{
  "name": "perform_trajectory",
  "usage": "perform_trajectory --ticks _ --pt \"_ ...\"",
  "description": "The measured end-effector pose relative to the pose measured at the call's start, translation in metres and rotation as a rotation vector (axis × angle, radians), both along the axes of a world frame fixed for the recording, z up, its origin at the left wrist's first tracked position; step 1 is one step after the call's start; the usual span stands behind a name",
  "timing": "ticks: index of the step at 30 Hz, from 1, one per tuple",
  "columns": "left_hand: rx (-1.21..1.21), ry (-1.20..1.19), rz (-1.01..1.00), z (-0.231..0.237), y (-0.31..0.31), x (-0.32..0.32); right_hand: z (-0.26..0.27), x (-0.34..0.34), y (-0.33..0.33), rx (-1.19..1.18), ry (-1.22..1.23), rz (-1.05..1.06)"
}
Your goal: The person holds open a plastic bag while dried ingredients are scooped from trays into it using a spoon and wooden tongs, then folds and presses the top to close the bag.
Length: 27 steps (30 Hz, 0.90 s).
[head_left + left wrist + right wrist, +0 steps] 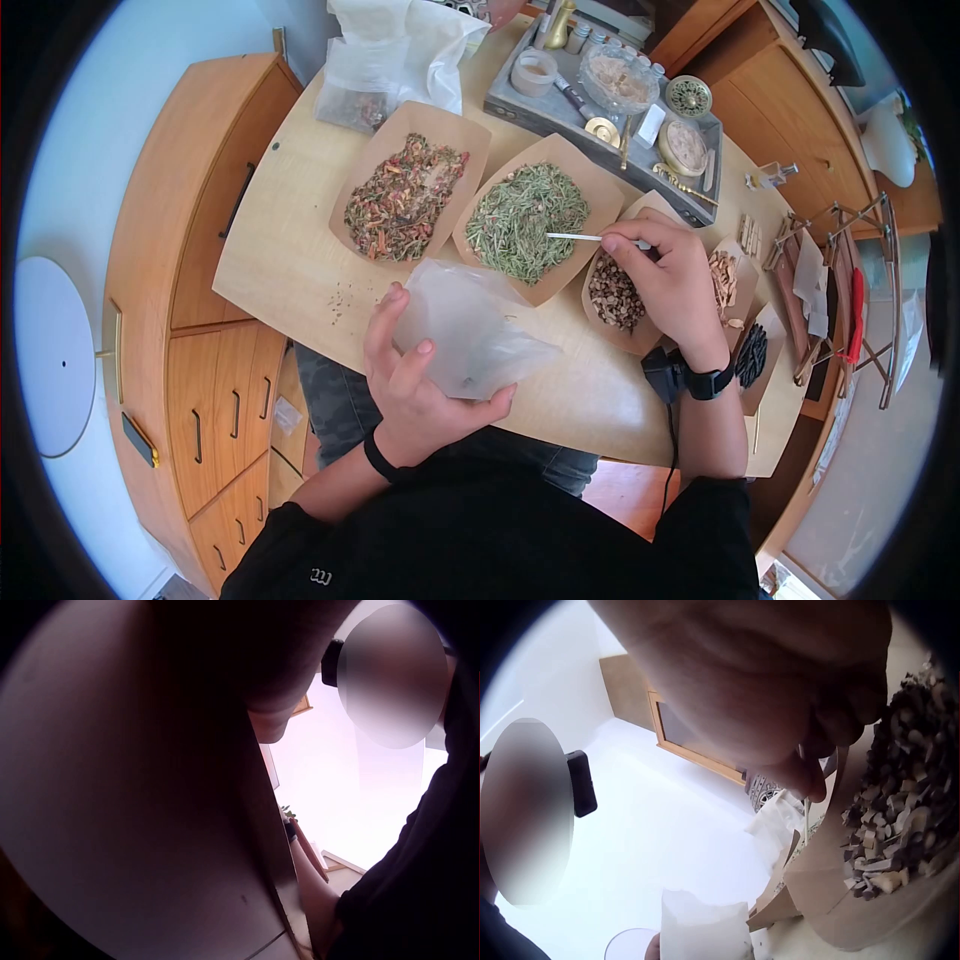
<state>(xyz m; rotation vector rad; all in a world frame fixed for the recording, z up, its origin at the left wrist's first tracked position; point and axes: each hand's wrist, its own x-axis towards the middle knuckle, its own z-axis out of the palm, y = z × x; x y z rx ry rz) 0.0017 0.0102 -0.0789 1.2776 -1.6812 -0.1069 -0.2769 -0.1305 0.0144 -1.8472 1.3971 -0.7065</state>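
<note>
My left hand [428,412] holds a translucent pouch [470,325] above the table's front edge, fingers at its left side and thumb below. In the right wrist view this pouch [705,926] stands pale at the bottom. My right hand [675,285] pinches a thin white stick-like utensil [575,237] between thumb and fingers. Its far end reaches over the chopped green herb [525,215] in a brown paper tray [597,190]; whether that end widens into a scoop I cannot tell. Below the right hand, another paper tray [840,907] contains dark and pale chopped pieces [900,832].
Left of the green herb lies a tray of reddish mixed herbs [405,200]. A grey tray [510,90] with jars and brass pieces stands at the back. Plastic bags [385,60] sit back left. Smaller trays, dark sticks [752,355] and a folding rack [850,290] are at right.
</note>
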Motion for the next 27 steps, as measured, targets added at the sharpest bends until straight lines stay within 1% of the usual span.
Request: perform_trajectory --ticks 5,8,10,11,13,14,16,17,19,21,23,24,25,27 --pt "0.006 0.006 0.007 0.0 0.0 -0.001 0.001 -0.005 0.0 0.034 -0.095 -0.017" --pt "0.012 0.002 0.01 0.001 0.0 0.0 0.019 -0.002 0.009 0.037 -0.112 0.028" --pt "0.008 0.006 0.005 0.001 0.0 0.0 0.038 0.006 0.018 0.133 -0.059 0.131" --pt "0.009 0.007 0.005 0.0 0.0 -0.001 0.036 0.007 0.019 0.135 -0.059 0.131" --pt "0.006 0.011 0.006 0.001 0.0 -0.001 0.033 0.007 0.02 -0.144 -0.018 0.259" --pt "0.007 0.012 0.005 0.001 0.001 0.0 0.033 0.006 0.018 -0.143 -0.017 0.258" --pt "0.06 0.002 -0.045 0.001 0.002 0.002 0.037 -0.001 0.012 -0.218 0.124 -0.007" --pt "0.059 0.004 -0.041 0.001 0.002 0.002 0.038 -0.005 0.009 -0.22 0.125 -0.003" --pt "0.06 0.007 -0.044 0.002 0.002 0.002 0.039 -0.009 0.005 -0.202 0.258 -0.083" --pt "0.059 0.004 -0.041 0.002 0.002 0.001 0.03 -0.006 0.006 -0.223 0.248 -0.08" --pt "0.058 0.0 -0.045 0.002 0.002 0.0 0.026 0.0 0.007 -0.154 0.192 -0.004" --pt "0.058 -0.005 -0.043 0.001 0.002 0.0 0.02 0.007 0.009 -0.036 0.097 0.009" --pt "0.057 -0.01 -0.037 0.001 0.002 0.001 0.016 0.009 0.009 -0.034 0.096 0.009" --pt "0.06 -0.013 -0.036 0.001 0.003 0.001 0.009 0.01 0.009 0.011 0.015 0.045"
